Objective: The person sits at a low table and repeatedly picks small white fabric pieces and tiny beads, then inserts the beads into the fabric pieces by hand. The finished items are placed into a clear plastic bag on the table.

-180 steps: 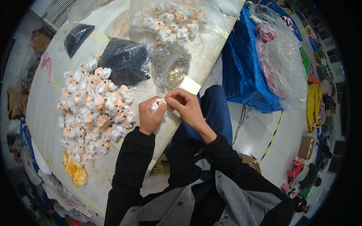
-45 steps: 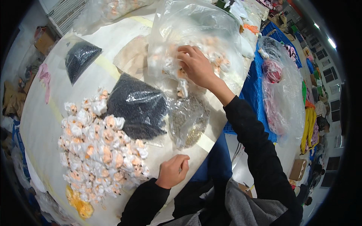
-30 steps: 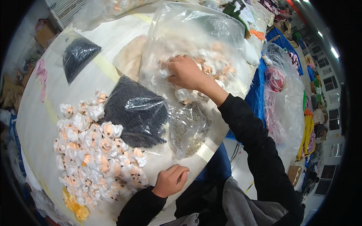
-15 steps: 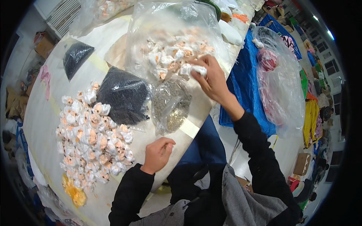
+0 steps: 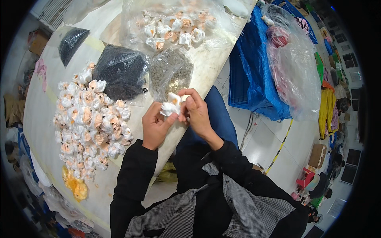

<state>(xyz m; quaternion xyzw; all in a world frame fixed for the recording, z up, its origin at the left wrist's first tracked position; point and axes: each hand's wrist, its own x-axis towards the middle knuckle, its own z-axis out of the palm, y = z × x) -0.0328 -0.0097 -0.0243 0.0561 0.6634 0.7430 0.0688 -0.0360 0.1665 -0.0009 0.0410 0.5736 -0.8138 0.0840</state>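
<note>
Close to the table's near edge, my two hands meet around a small puffy white-and-peach fabric piece (image 5: pixel 170 108). My left hand (image 5: pixel 155 127) pinches its left side between thumb and fingers. On its right, my right hand (image 5: pixel 197 116) has curled fingers closed on the piece's peach end. Just beyond lies a clear bag of small greyish beads (image 5: pixel 170 71). A heap of similar white-and-peach pieces (image 5: pixel 93 127) covers the table to the left. More of them lie in a large clear plastic bag (image 5: pixel 131 33) farther away.
Two bags of black grains, a larger (image 5: pixel 121 71) and a smaller (image 5: pixel 72 44), lie on the table (image 5: pixel 43 123). A yellow piece (image 5: pixel 74 186) sits below the heap. To the right stands a blue crate (image 5: pixel 238 89) with blue sheeting (image 5: pixel 254 71) and clear plastic (image 5: pixel 297 79).
My right hand has come back from the large plastic bag with a white-and-peach piece. My left hand, earlier resting empty at the table edge, now grips it too. The whole view has shifted slightly.
</note>
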